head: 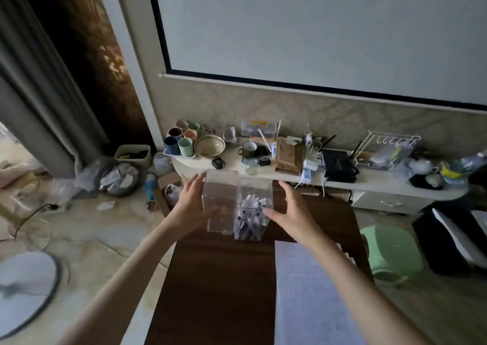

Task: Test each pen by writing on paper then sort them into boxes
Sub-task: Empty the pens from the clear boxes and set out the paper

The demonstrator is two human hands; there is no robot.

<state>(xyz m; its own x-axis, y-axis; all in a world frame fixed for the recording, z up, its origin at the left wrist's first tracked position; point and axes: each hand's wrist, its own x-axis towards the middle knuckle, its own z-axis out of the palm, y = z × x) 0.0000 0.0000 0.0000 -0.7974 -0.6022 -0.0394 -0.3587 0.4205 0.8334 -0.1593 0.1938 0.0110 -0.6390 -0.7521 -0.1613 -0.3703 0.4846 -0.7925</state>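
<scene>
Two clear boxes stand side by side, touching, on the dark wooden table (224, 279) between the two hands. The left hand (193, 202) lies flat against the outer wall of the empty box (220, 186) with its fingers straight and spread upward; the thumb reaches across the near face. The right hand (292, 210) is wide too, its fingers straight just beside the outer wall of the second box (254, 194) and its thumb tip touching the near corner. Just inside that thumb the pens (251, 215) stand packed in this box, dark caps and pale barrels. Under the right wrist lies a sheet of lined paper (311, 292).
</scene>
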